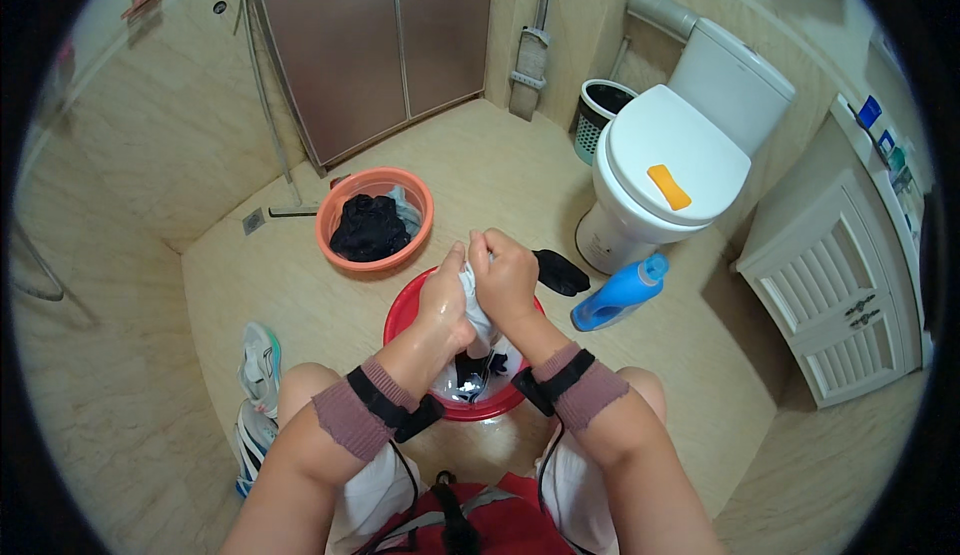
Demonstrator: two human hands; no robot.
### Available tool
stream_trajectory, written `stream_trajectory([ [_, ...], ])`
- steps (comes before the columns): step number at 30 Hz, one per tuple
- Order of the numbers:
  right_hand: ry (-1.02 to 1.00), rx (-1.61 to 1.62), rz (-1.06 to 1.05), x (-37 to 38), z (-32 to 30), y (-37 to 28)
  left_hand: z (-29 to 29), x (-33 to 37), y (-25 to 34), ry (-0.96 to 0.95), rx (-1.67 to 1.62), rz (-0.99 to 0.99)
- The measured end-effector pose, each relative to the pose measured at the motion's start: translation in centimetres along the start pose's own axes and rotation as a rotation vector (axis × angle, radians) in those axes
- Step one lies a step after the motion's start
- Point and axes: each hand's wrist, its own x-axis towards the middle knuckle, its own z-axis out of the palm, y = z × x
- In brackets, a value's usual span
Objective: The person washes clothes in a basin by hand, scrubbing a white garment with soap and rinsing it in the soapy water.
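Note:
Above a red basin [404,307], my left hand [443,305] and my right hand [504,273] are closed together on a wet-looking white cloth [479,323]. The cloth hangs down between my palms; whether it is a sock or another small garment I cannot tell. My left hand looks wet. Sudsy water and dark cloth [470,369] show in the basin below, partly hidden by my wrists. A blue detergent bottle [618,297] stands tilted in view on the floor to the right. Beside the basin lies a flat black item [562,273], partly behind my right hand.
An orange basin [424,225] with dark and pale clothes stands ahead on the left. Shoes [261,367] lie at the left. On the right are a toilet [668,135] with an orange object [669,187] on its lid, a bin [590,120] and a white cabinet [830,275].

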Motion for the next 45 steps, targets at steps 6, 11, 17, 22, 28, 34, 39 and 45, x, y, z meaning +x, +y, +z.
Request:
stream_trajectory([
  [6, 0.002, 0.178, -0.271, -3.0, 0.1, -3.5, -6.1, 5.7, 2.7, -0.481, 0.146, 0.132],
  [11, 0.021, 0.032, 0.046, 0.0, 0.2, -0.6, 0.4, -0.6, 0.3, 0.024, 0.057, 0.061],
  [17, 0.010, 0.170, -0.210, -3.0, -0.1, -3.9, -5.7, 5.6, 2.2, -0.336, 0.143, 0.092],
  [22, 0.028, 0.029, 0.076, 0.5, 0.2, 0.1, -2.3, 2.2, 0.1, -0.194, 0.154, 0.087],
  [28, 0.001, 0.150, -0.233, -2.9, 0.0, -2.5, -7.1, 6.6, 3.0, -0.658, 0.144, -0.011],
  [34, -0.116, 0.577, 0.434, 2.0, 1.1, 4.0, -2.5, 2.4, 1.1, -0.223, 0.162, 0.144],
  [39, -0.037, 1.049, 0.706, 2.0, -0.2, 4.2, -1.6, 1.7, 1.8, -0.304, 0.262, 0.130],
  [45, 0.023, 0.375, 0.202, 0.3, -1.1, 0.8, -2.1, 4.4, 0.0, -0.163, 0.271, 0.234],
])
